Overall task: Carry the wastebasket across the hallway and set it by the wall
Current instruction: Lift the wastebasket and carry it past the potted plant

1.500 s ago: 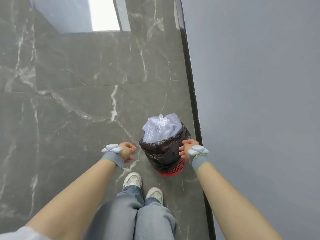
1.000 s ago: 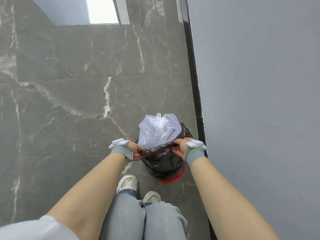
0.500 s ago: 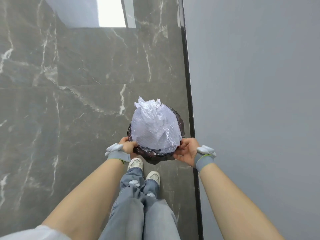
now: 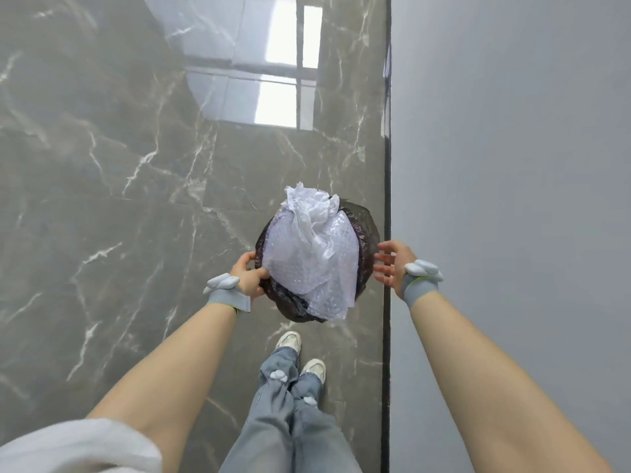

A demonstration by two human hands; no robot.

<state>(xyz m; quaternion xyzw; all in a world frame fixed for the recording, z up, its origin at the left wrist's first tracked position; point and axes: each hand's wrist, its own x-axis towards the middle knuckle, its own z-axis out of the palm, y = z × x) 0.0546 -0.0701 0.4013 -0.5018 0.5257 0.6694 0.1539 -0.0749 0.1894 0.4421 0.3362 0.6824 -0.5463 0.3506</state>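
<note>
The floor [image 4: 119, 199] is seen as polished grey stone veined in white, glossy enough to mirror a window. The wall [image 4: 512, 165] is finished matt and smooth. The basket [image 4: 367, 233] is lined with a dark, shiny, crinkled plastic film, and bubble wrap [image 4: 307, 264] with thin translucent sheeting is heaped inside. Soft grey cloth is worn as wristbands [image 4: 228, 300], faded denim as trousers [image 4: 290, 421].

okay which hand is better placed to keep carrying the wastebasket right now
Left. The left hand grips the rim of the wastebasket through its dark liner, while the right hand is open beside it, fingers spread, not touching.
</note>
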